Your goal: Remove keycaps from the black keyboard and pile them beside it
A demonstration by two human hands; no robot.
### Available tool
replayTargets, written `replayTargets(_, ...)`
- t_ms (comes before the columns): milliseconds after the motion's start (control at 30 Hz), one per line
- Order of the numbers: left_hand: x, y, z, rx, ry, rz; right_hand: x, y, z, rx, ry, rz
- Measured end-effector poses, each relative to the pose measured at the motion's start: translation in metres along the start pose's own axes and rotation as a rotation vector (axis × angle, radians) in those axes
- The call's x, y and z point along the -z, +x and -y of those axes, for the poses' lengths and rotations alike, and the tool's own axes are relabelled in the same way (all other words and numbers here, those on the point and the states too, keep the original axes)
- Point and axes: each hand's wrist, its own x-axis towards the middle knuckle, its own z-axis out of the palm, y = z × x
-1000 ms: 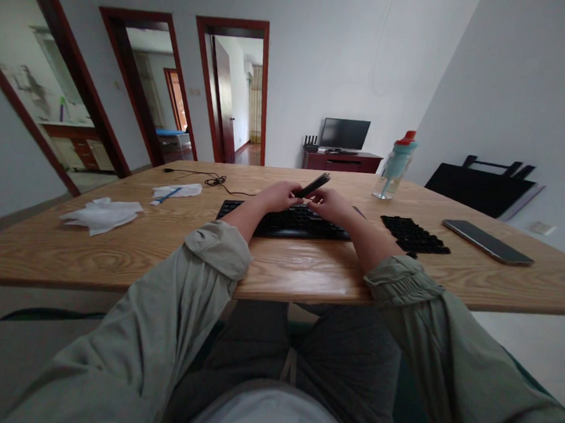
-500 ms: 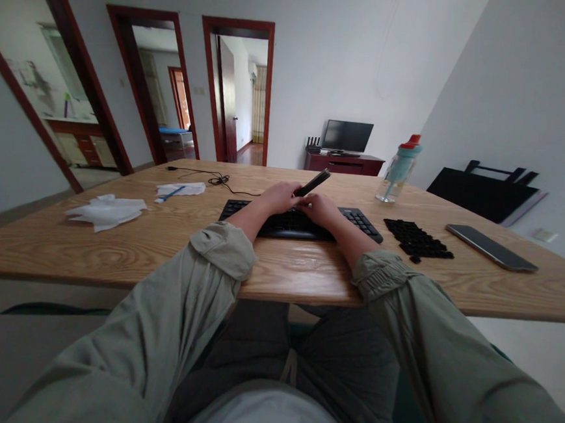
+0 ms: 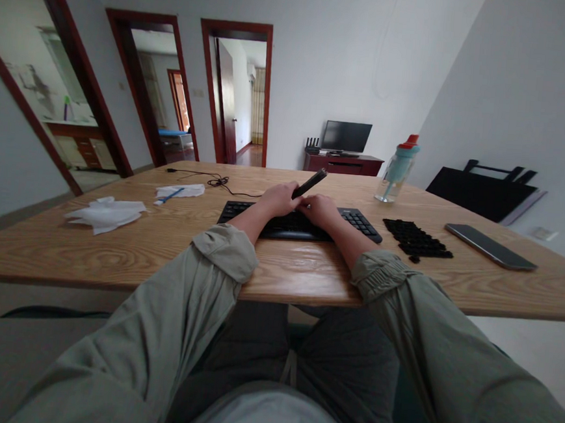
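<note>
A black keyboard point(image 3: 359, 225) lies on the wooden table in front of me, its middle hidden under my hands. My left hand point(image 3: 279, 199) is closed round a slim black stick-shaped tool point(image 3: 311, 182), which slants up to the right; its lower end is out of sight. Against it, over the middle of the keys, my right hand point(image 3: 319, 210) has its fingers bent together, and what they pinch, if anything, is hidden. To the right of the keyboard, loose black keycaps point(image 3: 417, 240) lie in rows, with one a little apart at the near side.
A phone point(image 3: 492, 246) lies at the right, and a water bottle point(image 3: 396, 171) stands behind the keycaps. On the left are crumpled white tissues point(image 3: 109, 214) and a blue stick-like tool point(image 3: 171, 195) on another tissue. A black cable point(image 3: 219, 181) runs behind the keyboard.
The black tool's upper end has shifted slightly to the left. Both hands stay at the same spot over the keyboard.
</note>
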Motion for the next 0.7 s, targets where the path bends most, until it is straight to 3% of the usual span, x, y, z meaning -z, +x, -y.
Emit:
replayTargets(533,-0.009,0.003,-0.001,0.068,0.071,-0.002,0.0,0.009,-0.002,0.068,-0.052,0.078)
replayTargets(700,-0.008,0.001,0.0,0.102,0.058,-0.001,-0.001,0.013,-0.003,0.063,-0.049,0.051)
